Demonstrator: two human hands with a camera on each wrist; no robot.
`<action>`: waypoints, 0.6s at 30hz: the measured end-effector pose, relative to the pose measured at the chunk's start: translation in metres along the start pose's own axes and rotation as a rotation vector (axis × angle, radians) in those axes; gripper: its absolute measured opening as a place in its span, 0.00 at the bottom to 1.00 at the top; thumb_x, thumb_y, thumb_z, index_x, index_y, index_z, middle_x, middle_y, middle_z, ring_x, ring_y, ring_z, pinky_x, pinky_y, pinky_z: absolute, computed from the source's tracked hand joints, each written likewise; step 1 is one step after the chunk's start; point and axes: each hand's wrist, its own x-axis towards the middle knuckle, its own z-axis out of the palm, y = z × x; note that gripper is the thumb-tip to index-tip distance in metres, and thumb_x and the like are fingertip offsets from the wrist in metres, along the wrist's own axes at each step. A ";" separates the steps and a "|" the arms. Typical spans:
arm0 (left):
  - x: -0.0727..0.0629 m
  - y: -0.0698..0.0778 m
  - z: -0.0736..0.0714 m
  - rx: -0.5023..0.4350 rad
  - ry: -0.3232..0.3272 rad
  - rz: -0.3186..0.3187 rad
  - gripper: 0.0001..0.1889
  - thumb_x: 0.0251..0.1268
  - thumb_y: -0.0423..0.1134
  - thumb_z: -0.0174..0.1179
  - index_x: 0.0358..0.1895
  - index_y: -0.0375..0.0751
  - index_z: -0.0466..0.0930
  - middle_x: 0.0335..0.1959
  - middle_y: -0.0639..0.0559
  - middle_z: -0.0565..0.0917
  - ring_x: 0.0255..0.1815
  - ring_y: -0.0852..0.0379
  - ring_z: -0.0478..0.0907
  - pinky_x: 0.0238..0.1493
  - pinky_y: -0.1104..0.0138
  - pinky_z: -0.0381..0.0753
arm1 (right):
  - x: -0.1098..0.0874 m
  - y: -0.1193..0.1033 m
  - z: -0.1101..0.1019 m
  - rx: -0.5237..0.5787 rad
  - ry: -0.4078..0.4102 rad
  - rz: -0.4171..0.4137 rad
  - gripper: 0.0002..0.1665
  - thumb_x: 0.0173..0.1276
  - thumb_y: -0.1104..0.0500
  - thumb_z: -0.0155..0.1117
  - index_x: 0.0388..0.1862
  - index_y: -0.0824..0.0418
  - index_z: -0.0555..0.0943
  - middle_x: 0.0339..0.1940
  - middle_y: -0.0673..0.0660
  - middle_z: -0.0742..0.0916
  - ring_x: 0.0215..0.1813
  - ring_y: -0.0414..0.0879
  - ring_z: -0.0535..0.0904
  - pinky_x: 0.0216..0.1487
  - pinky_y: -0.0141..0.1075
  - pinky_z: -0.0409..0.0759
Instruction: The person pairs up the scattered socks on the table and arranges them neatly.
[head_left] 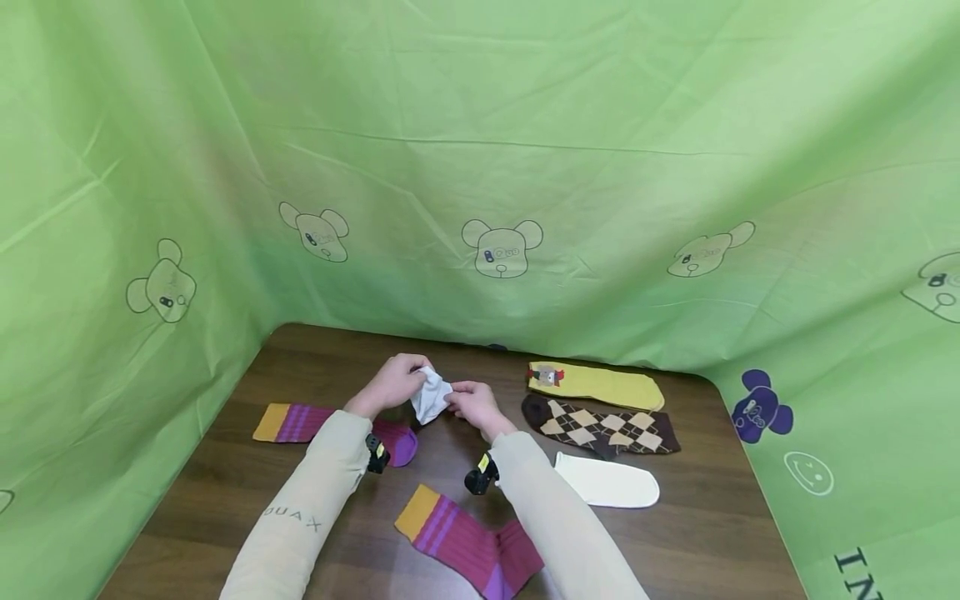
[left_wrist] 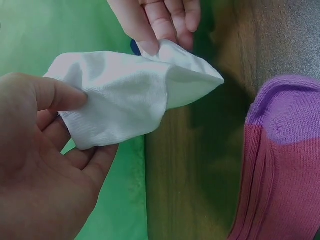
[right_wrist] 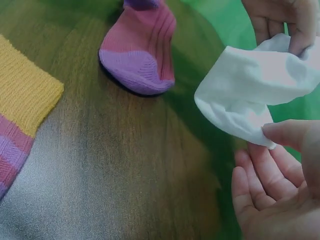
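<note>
A white sock (head_left: 431, 397) is stretched between both hands above the back of the table. At its one end the left hand (head_left: 397, 381) pinches the fabric between thumb and fingers, as the left wrist view shows. The right hand (head_left: 476, 405) grips the other end, its thumb (right_wrist: 280, 134) on top of the cloth and its fingers beneath. In the left wrist view the white sock (left_wrist: 115, 95) looks bunched and folded, with a pointed corner near the right hand (left_wrist: 162, 22). Under the left forearm lies a maroon sock (head_left: 300, 423) with a yellow cuff and purple toe.
A second maroon sock (head_left: 457, 537) lies bent at the front, partly under the right sleeve. Toward the right lie a yellow sock (head_left: 600, 386), a brown argyle sock (head_left: 600, 427) and a flat white sock (head_left: 611, 482). A green curtain (head_left: 495, 167) hangs around the wooden table (head_left: 720, 533).
</note>
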 end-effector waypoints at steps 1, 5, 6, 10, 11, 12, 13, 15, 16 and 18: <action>-0.001 0.001 0.000 -0.008 0.004 0.001 0.10 0.61 0.27 0.53 0.33 0.38 0.86 0.31 0.50 0.84 0.34 0.52 0.77 0.39 0.60 0.75 | -0.001 0.000 -0.001 0.003 0.003 -0.001 0.17 0.67 0.69 0.65 0.53 0.76 0.82 0.36 0.64 0.89 0.38 0.53 0.87 0.42 0.39 0.85; -0.003 0.002 0.001 -0.039 0.031 -0.003 0.11 0.59 0.28 0.52 0.33 0.39 0.85 0.30 0.50 0.84 0.32 0.52 0.77 0.36 0.61 0.75 | -0.004 -0.001 -0.004 0.029 0.008 -0.008 0.15 0.70 0.68 0.64 0.52 0.76 0.82 0.39 0.65 0.88 0.41 0.56 0.87 0.47 0.44 0.85; -0.003 0.001 0.001 -0.044 0.033 -0.014 0.11 0.59 0.28 0.52 0.33 0.39 0.85 0.30 0.50 0.84 0.32 0.52 0.77 0.36 0.60 0.75 | -0.005 -0.001 -0.005 0.035 0.010 -0.011 0.15 0.71 0.68 0.64 0.52 0.76 0.82 0.39 0.64 0.88 0.41 0.56 0.87 0.48 0.45 0.85; -0.004 -0.003 0.004 -0.059 0.035 -0.068 0.11 0.62 0.27 0.52 0.34 0.39 0.85 0.30 0.51 0.83 0.33 0.53 0.76 0.39 0.60 0.75 | -0.007 0.000 -0.010 0.066 0.031 -0.013 0.14 0.74 0.66 0.62 0.52 0.74 0.82 0.39 0.63 0.88 0.42 0.55 0.86 0.50 0.47 0.84; -0.005 -0.004 0.005 -0.060 0.034 -0.077 0.11 0.63 0.26 0.52 0.35 0.39 0.85 0.30 0.51 0.83 0.34 0.53 0.76 0.39 0.60 0.75 | -0.008 -0.001 -0.012 0.076 0.039 -0.011 0.14 0.74 0.65 0.61 0.52 0.74 0.82 0.39 0.62 0.88 0.43 0.55 0.86 0.50 0.47 0.84; -0.005 -0.004 0.006 -0.060 0.036 -0.083 0.11 0.63 0.26 0.52 0.35 0.39 0.85 0.29 0.51 0.82 0.34 0.54 0.76 0.40 0.60 0.75 | -0.009 -0.001 -0.013 0.087 0.044 -0.012 0.14 0.75 0.65 0.60 0.52 0.74 0.82 0.40 0.62 0.87 0.43 0.55 0.86 0.51 0.47 0.84; -0.005 -0.004 0.007 -0.063 0.039 -0.085 0.11 0.64 0.26 0.52 0.35 0.39 0.85 0.30 0.51 0.82 0.34 0.54 0.76 0.40 0.60 0.74 | -0.009 -0.002 -0.015 0.099 0.051 -0.010 0.14 0.75 0.65 0.60 0.52 0.74 0.81 0.41 0.62 0.87 0.42 0.53 0.85 0.51 0.47 0.84; -0.007 -0.003 0.007 -0.069 0.048 -0.086 0.11 0.64 0.25 0.53 0.36 0.39 0.85 0.30 0.51 0.82 0.34 0.54 0.75 0.41 0.61 0.74 | -0.011 -0.005 -0.019 0.125 0.051 -0.016 0.14 0.77 0.64 0.59 0.53 0.74 0.80 0.43 0.63 0.86 0.43 0.52 0.85 0.53 0.48 0.83; -0.007 -0.003 0.007 -0.071 0.056 -0.085 0.11 0.64 0.25 0.53 0.36 0.39 0.85 0.31 0.50 0.83 0.35 0.53 0.76 0.41 0.60 0.74 | -0.012 -0.006 -0.021 0.141 0.052 -0.018 0.14 0.77 0.64 0.58 0.53 0.75 0.80 0.43 0.62 0.86 0.42 0.51 0.84 0.53 0.48 0.83; -0.008 -0.002 0.008 -0.072 0.069 -0.081 0.11 0.63 0.25 0.53 0.36 0.39 0.85 0.32 0.50 0.84 0.35 0.53 0.76 0.41 0.60 0.74 | -0.013 -0.007 -0.024 0.172 0.050 -0.025 0.14 0.78 0.65 0.57 0.53 0.75 0.79 0.42 0.62 0.85 0.40 0.48 0.83 0.53 0.48 0.83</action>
